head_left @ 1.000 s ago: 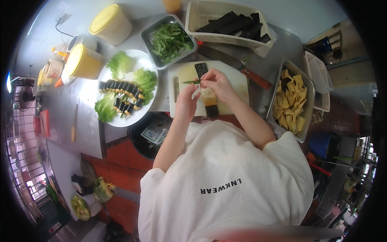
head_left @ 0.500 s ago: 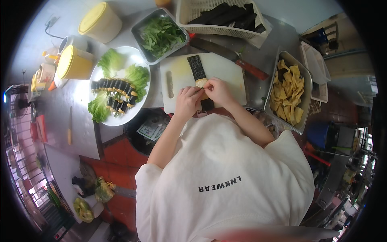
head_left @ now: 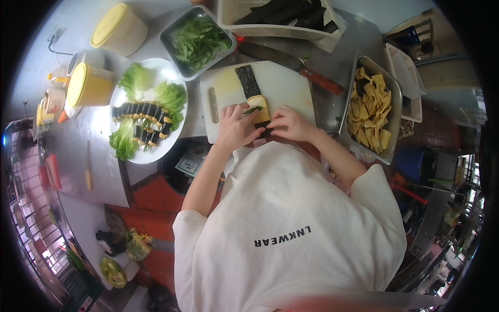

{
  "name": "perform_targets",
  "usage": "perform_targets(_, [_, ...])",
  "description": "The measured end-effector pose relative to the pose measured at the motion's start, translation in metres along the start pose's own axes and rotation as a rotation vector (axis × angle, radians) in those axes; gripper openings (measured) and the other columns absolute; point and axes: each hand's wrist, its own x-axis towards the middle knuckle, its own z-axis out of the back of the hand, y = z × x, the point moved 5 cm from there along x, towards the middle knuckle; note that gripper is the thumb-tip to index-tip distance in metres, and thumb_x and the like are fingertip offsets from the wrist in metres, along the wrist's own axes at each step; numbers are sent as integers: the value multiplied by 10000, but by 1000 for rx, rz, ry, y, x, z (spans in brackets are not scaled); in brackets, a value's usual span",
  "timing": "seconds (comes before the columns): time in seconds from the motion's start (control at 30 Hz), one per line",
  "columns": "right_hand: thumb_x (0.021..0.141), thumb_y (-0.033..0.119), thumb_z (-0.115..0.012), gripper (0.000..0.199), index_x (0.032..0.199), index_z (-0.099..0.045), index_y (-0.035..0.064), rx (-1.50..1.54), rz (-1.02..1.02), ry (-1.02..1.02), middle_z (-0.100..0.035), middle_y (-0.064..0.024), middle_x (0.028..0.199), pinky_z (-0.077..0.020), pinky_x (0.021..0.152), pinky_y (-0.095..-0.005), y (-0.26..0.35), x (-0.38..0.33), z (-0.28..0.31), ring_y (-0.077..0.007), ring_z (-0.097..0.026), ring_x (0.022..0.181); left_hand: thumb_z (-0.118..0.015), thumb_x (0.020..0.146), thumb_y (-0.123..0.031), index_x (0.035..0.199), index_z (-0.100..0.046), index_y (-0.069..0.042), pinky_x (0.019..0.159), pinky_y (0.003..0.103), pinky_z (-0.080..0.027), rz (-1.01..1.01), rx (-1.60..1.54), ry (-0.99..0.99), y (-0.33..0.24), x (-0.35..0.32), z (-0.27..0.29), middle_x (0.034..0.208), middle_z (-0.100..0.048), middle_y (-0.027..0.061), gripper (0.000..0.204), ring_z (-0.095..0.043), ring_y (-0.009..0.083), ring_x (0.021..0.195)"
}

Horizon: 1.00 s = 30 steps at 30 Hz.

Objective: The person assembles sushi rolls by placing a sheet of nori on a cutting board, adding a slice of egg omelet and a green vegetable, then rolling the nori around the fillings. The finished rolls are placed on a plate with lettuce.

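A dark strip of nori seaweed point(head_left: 246, 82) lies lengthwise on the white cutting board point(head_left: 218, 83). On it rests a yellow piece, perhaps tofu skin point(head_left: 261, 113), with some green leaf point(head_left: 253, 109) across it. My left hand point(head_left: 232, 127) curves over the left side, fingertips at the leaf and thumb at the strip's near end. From the right, my right hand point(head_left: 292, 125) has its fingertips closed on that same near end. Finished nori rolls point(head_left: 140, 110) sit with lettuce point(head_left: 125, 143) on a white plate point(head_left: 149, 157) to the left.
Beyond the board are a tray of green leaves point(head_left: 197, 44), a basket of nori strips point(head_left: 286, 13) and a red-handled cleaver point(head_left: 275, 56). A metal tray of yellow pieces point(head_left: 370, 106) stands at right. Yellow-lidded tubs point(head_left: 91, 86) and a knife point(head_left: 88, 171) are at left.
Both hands have come nearer to me, from the middle of the yellow piece to the strip's near end. The yellow piece and green leaf are more exposed. The view has shifted slightly.
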Motion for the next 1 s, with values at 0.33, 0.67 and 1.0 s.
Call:
perform_targets(0.33, [714,97,-709,83,791,-709,66,95,-67,44,-607,-49,804,-454,786,-347,-8,6,0,-240,-556,846,-789,592,-517,1089,-689,-134,932,411,-328,-9,24,12,-1,-1,3,1140,-524,59,635,-467,277,1038])
perform_targets(0.67, [740,109,-678,65,769,-664,53,59,-81,26,-620,-65,787,-455,784,-360,-7,9,0,-253,-576,830,-758,689,-466,1073,-699,-159,932,430,-330,26,44,-2,-1,-2,1,1121,-538,76,495,-476,279,1062])
perform_targets(1.0, [746,125,-673,82,767,-665,46,92,-72,50,-622,-72,770,-455,784,-353,-10,12,0,-255,-581,801,-735,719,-390,1060,-708,-153,938,424,-313,56,56,-34,-2,-2,0,1097,-546,79,415,-482,272,1046])
